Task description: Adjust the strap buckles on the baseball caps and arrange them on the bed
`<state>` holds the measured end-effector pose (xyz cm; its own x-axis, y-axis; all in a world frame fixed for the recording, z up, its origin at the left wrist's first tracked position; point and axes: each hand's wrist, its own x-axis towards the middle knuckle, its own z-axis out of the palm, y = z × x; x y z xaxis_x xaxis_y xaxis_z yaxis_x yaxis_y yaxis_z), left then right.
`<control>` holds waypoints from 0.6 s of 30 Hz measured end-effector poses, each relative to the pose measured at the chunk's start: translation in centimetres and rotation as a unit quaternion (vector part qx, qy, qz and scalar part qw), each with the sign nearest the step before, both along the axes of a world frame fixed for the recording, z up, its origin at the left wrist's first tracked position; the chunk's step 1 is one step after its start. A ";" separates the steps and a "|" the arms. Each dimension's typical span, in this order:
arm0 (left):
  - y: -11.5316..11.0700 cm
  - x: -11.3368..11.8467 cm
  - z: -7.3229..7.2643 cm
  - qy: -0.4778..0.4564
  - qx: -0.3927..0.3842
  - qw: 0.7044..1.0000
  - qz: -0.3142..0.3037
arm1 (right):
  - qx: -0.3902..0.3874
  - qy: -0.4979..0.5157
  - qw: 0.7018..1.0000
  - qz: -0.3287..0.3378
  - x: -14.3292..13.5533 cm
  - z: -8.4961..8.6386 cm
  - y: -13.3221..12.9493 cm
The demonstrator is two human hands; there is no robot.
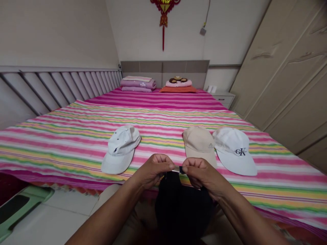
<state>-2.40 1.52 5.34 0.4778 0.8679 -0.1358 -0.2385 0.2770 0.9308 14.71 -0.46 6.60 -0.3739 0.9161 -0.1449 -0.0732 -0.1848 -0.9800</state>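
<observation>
Both hands (176,169) pinching — thumbs nearly meeting

Center frame, the striped bedspread (158,119) gives an open lane between the left white cap (122,147) and beige cap (199,141); right of center, beige and white caps (235,149) leave no gap.

Soft, fairly dim light came from a source out of view, leaving faint shadows on the bed (163,126). The black cap (184,211) at six o'clock sank into near-featureless darkness. Wide-angle distortion slanted the wardrobe (288,75) at two o'clock, and fine detail looked slightly smeared.
</observation>
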 end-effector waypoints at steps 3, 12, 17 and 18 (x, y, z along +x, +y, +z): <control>-0.2 0.2 -0.2 -0.005 -0.008 1.000 0.002 | -0.007 0.004 1.000 0.008 -0.2 -0.1 0.0; -0.3 0.5 -0.7 0.001 -0.039 0.999 0.020 | -0.030 0.006 1.000 0.003 0.0 -0.9 0.0; -0.2 0.5 -0.9 -0.015 -0.052 0.998 0.007 | -0.040 0.016 0.999 -0.001 0.1 -0.7 -0.1; -0.2 0.5 -0.9 -0.014 -0.050 0.999 0.008 | -0.041 0.016 0.999 -0.001 0.0 -0.6 -0.1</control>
